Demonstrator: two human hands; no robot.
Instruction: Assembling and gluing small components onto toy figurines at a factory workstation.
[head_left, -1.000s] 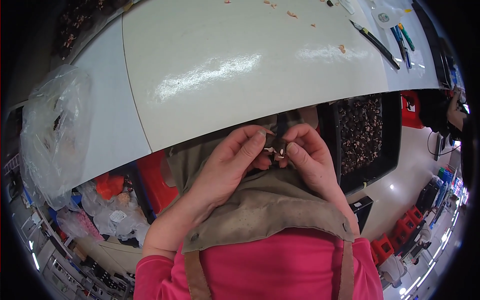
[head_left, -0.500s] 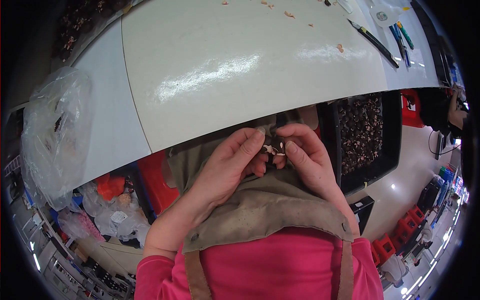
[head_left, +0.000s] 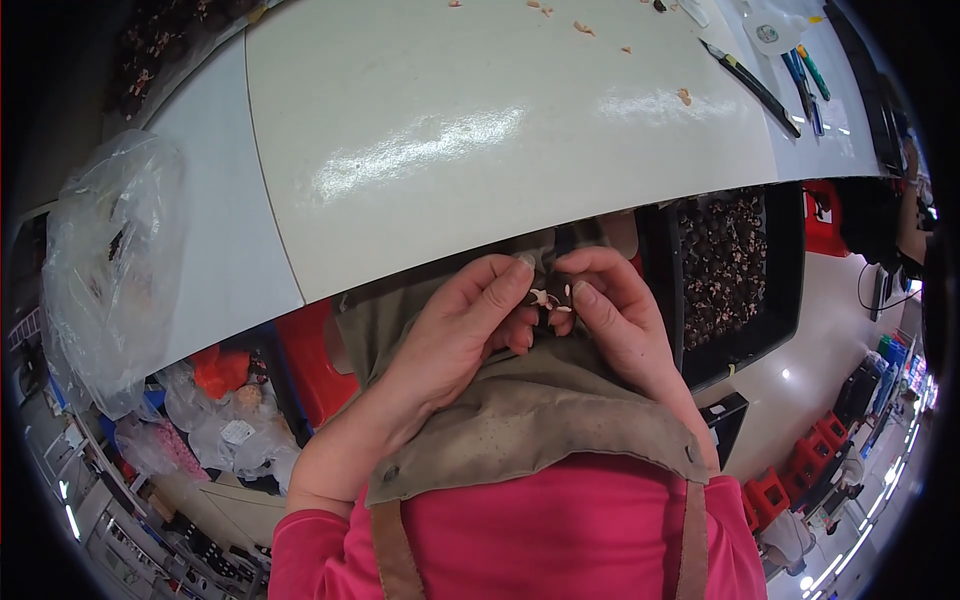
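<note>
Both hands meet at my olive canvas apron (head_left: 520,430): left hand (head_left: 460,335) and right hand (head_left: 620,320) pinch one small dark-and-pale piece (head_left: 548,299) below the glossy white tabletop (head_left: 450,130).

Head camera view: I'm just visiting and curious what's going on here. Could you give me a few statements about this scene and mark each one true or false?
1. Both hands meet on one small dark piece with pale bits. True: the left hand and the right hand pinch it together.
2. The hands work on top of the white table. False: they are below its near edge, over the olive apron.
3. A black tray of small dark pieces sits to the person's right. True.
4. The pens lie beside the left hand. False: they lie at the table's far right.
5. The clear plastic bag is on the person's right. False: it is on the left.
</note>
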